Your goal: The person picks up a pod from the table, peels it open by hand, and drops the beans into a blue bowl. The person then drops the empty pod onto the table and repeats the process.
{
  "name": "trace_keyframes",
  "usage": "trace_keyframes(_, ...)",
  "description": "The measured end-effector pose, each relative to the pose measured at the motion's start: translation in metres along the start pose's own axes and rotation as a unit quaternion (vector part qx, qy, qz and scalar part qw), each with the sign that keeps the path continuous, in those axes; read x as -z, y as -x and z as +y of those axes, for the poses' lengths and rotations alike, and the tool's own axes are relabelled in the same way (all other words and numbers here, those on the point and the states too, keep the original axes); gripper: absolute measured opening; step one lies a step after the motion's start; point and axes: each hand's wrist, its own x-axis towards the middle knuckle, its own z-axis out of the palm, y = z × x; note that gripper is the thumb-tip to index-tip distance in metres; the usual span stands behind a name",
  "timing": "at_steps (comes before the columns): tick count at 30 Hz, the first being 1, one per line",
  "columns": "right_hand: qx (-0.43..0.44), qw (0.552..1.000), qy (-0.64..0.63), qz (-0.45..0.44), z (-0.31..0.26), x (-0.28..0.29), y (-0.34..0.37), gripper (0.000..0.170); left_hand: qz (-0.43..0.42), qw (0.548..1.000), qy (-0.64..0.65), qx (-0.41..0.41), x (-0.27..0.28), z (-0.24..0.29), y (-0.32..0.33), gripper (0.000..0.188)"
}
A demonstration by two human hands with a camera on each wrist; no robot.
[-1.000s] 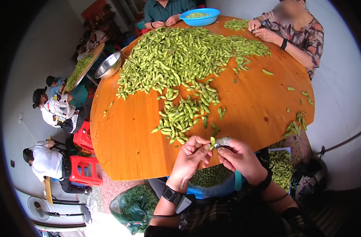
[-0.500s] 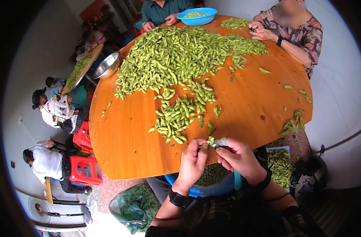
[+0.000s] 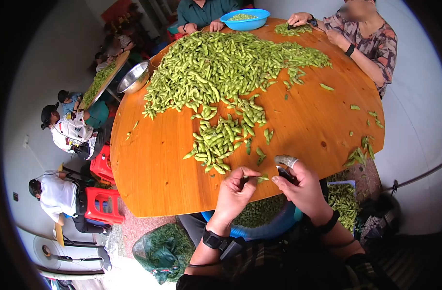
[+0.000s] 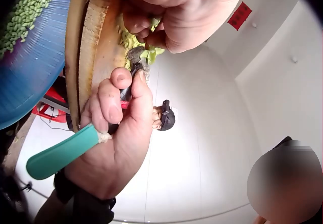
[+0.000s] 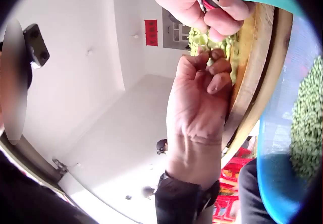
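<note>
My left hand (image 3: 234, 193) pinches a green bean pod (image 3: 263, 178) between thumb and forefinger, just over the table's near edge. Beside it, my right hand (image 3: 305, 192) grips a small dark tool (image 3: 285, 174); a teal handle (image 4: 63, 153) sticks out below its curled fingers in the left wrist view. A grey wrap (image 3: 285, 160) covers the right forefinger, which is raised off the tool. Below both hands stands a blue basin (image 3: 267, 230) of shelled green beans. A small heap of pods (image 3: 216, 142) lies just beyond the left hand.
A large pod pile (image 3: 216, 72) covers the far half of the wooden table (image 3: 158, 179). A steel bowl (image 3: 134, 77) and a light blue basin (image 3: 245, 23) stand at its rim. Two people sit across. A green net bag (image 3: 165, 251) and red stools (image 3: 104, 205) are on the floor.
My hands have moved apart: the right hand with the tool has drawn back from the pod, its forefinger lifting, while the left keeps the pod. The person at right has reached onto a small bean pile.
</note>
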Motion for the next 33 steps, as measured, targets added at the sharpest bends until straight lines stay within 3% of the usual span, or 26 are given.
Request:
trace_keyframes(2,0.154,0.978,0.139,-0.008,0.003,0.002,-0.004,0.033,-0.016,0.998,-0.049,-0.022,-0.002,-0.004,0.0,0.01)
trace_keyframes(7,0.132,0.979,0.136,-0.068,0.01,-0.005,-0.006,0.014,-0.024,0.999,-0.01,-0.047,-0.003,-0.005,-0.002,0.008)
trace_keyframes(9,0.084,0.991,0.07,-0.073,0.011,-0.008,-0.007,0.008,-0.02,0.999,0.016,-0.038,-0.001,0.001,0.001,0.008)
trace_keyframes(11,0.082,0.994,0.044,-0.064,0.012,-0.011,-0.006,0.008,-0.036,0.996,0.077,0.024,0.0,0.008,0.002,0.009)
trace_keyframes(17,0.042,0.998,0.008,-0.034,0.007,-0.013,-0.004,0.012,0.002,0.999,-0.041,-0.02,-0.004,-0.008,0.004,0.009)
trace_keyframes(21,0.077,0.996,0.027,-0.042,0.013,-0.013,-0.005,0.012,-0.022,0.999,-0.038,-0.017,-0.001,0.0,0.0,0.01)
trace_keyframes(22,0.077,0.996,0.026,-0.043,0.01,-0.012,-0.005,0.012,-0.035,0.999,0.009,0.018,0.001,0.005,-0.001,0.01)
trace_keyframes(27,-0.043,0.996,-0.048,-0.062,-0.003,-0.007,-0.006,0.012,-0.045,0.991,0.105,0.069,0.008,0.008,-0.001,0.011)
trace_keyframes(31,-0.02,0.998,-0.048,-0.035,0.006,-0.012,-0.009,0.014,-0.008,0.989,0.131,0.066,0.004,0.009,-0.001,0.01)
trace_keyframes(33,0.111,0.992,0.057,-0.021,0.011,-0.016,-0.01,0.017,0.009,0.992,0.109,0.057,0.0,0.008,-0.001,0.01)
